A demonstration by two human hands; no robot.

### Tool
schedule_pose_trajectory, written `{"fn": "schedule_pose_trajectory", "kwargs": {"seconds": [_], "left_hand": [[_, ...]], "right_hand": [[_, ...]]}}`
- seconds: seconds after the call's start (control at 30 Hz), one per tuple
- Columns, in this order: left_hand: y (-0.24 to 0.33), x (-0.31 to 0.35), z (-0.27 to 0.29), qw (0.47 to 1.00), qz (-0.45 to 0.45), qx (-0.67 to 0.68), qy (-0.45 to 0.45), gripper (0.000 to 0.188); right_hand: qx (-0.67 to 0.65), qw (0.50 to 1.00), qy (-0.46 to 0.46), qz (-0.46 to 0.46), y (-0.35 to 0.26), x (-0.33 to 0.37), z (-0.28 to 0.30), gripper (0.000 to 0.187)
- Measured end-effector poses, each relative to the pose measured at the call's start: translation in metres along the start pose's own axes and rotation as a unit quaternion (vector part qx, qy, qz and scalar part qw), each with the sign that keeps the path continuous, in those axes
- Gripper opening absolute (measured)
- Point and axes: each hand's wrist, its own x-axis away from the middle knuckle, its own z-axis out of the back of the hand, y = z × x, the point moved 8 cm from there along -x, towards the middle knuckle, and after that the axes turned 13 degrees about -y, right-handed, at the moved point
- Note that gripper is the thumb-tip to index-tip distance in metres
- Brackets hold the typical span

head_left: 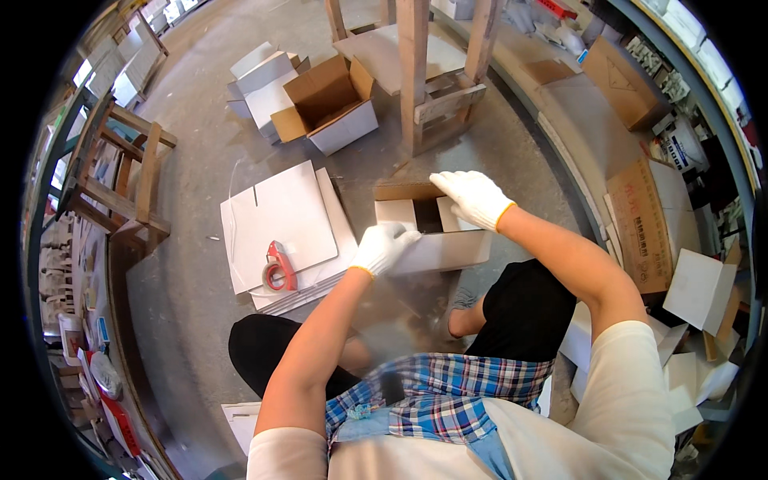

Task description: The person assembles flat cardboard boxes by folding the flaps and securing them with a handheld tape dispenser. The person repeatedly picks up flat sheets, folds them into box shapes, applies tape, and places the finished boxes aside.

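Observation:
A white cardboard box (442, 252), brown along its far side, sits on the floor in front of me with its top open and short end flaps folded inward. At its near left corner my left hand (382, 248), in a white glove with a yellow cuff, is closed on the edge, thumb toward the right. Over the box's right end reaches my right hand (474, 200), gloved the same way. Its fingers are stretched out together toward the far edge, and its palm is hidden. Left of the box, a red tape dispenser (279, 268) lies on a stack of flat white cardboard (280, 212).
Beyond the stack stand an open box with brown insides (344, 128) and another white box (268, 92). A wooden stand (414, 88) rises behind the working box. Brown cartons (640, 228) and loose white boxes (700, 290) crowd the right; a wooden frame (148, 172) is at left.

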Motion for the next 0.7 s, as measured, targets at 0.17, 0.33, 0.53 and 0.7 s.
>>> {"fn": "schedule_pose_trajectory", "kwargs": {"seconds": [0.17,0.33,0.53,0.7], "left_hand": [[-0.024,-0.005,-0.006,0.989,0.048,-0.009,0.14,0.071],[-0.021,0.019,-0.015,0.94,0.131,-0.057,0.309,0.099],[-0.057,-0.003,-0.024,0.95,0.092,0.087,0.285,0.109],[-0.065,-0.015,-0.02,0.952,0.03,0.179,0.245,0.085]], "right_hand": [[-0.009,1.0,-0.029,-0.003,-0.005,-0.002,-0.003,0.043],[-0.013,0.998,-0.064,0.007,-0.017,0.01,-0.015,0.037],[-0.017,0.994,-0.11,0.017,-0.034,0.028,-0.047,0.043],[0.004,0.989,-0.148,0.016,-0.023,0.025,-0.059,0.056]]}}
